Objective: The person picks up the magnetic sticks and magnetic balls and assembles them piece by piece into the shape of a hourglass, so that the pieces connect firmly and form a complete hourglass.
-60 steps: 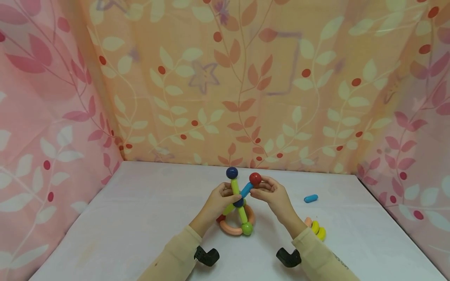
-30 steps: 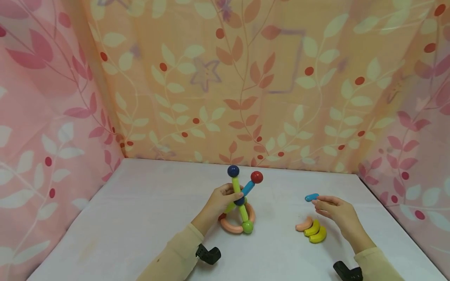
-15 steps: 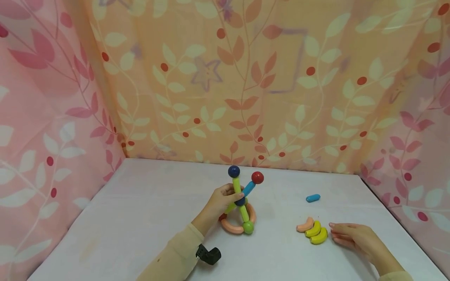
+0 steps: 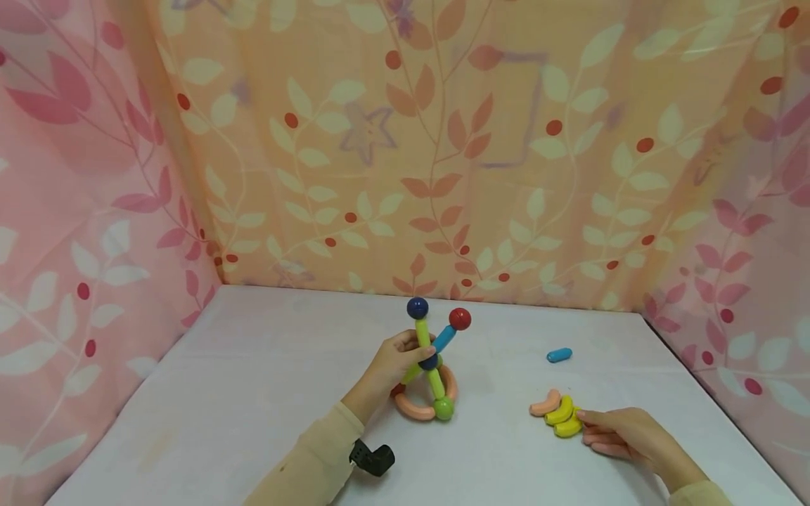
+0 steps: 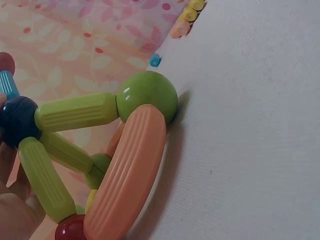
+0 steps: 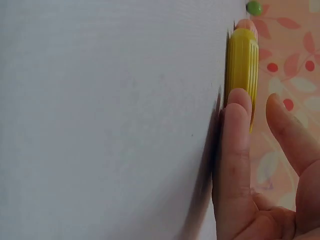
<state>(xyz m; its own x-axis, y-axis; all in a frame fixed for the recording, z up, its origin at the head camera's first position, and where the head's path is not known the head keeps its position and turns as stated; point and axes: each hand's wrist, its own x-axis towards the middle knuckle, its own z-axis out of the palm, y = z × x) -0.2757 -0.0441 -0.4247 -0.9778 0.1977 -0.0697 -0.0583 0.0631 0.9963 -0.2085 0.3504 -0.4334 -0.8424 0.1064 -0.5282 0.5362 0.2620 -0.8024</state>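
Note:
My left hand (image 4: pixel 391 365) grips a magnetic stick-and-ball model (image 4: pixel 436 383) near its dark blue middle ball (image 5: pixel 20 120). The model has a ring of curved orange rods (image 5: pixel 127 172) at the bottom, joined by green and red balls. Green sticks rise from it to the middle ball; above, one stick carries a dark blue ball (image 4: pixel 418 308) and a blue stick carries a red ball (image 4: pixel 460 318). My right hand (image 4: pixel 623 434) is at the nearest yellow curved rod (image 4: pixel 567 428). In the right wrist view its straight fingertips (image 6: pixel 237 107) meet that rod, with the thumb apart.
Beside that rod lie another yellow curved rod (image 4: pixel 560 410) and an orange curved one (image 4: pixel 545 404). A short blue stick (image 4: pixel 560 355) lies farther back on the white table (image 4: pixel 285 330). Patterned curtains (image 4: pixel 380 140) rise behind and at both sides.
My right hand let go of the model's red-ball stick area, went right to the loose blue stick, then came down to the yellow rods. My left hand still holds the model in place.

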